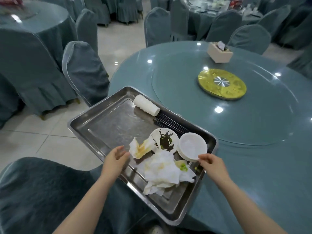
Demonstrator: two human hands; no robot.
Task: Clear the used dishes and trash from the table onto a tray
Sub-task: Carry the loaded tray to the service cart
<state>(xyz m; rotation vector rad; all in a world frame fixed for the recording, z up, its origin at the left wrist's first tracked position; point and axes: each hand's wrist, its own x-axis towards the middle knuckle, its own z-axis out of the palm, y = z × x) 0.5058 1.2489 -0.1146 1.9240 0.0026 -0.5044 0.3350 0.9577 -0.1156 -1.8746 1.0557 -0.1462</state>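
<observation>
A steel tray (108,122) sits on the near-left edge of the round table (253,149), partly overhanging it. On the tray lie a white cup (146,106) on its side, black chopsticks (167,121), a sauce-stained small plate (166,140), a stack of white dishes (192,146) and crumpled stained napkins (160,171). My left hand (116,157) hovers over the tray's left rim, fingers apart, next to a napkin. My right hand (211,163) pinches the near rim of the white dish stack.
A gold turntable hub (222,83) sits in the middle of the glass lazy Susan. A beige tissue box (219,52) stands at the far side. Covered chairs (84,71) surround the table, one right below me (42,191). More set tables stand behind.
</observation>
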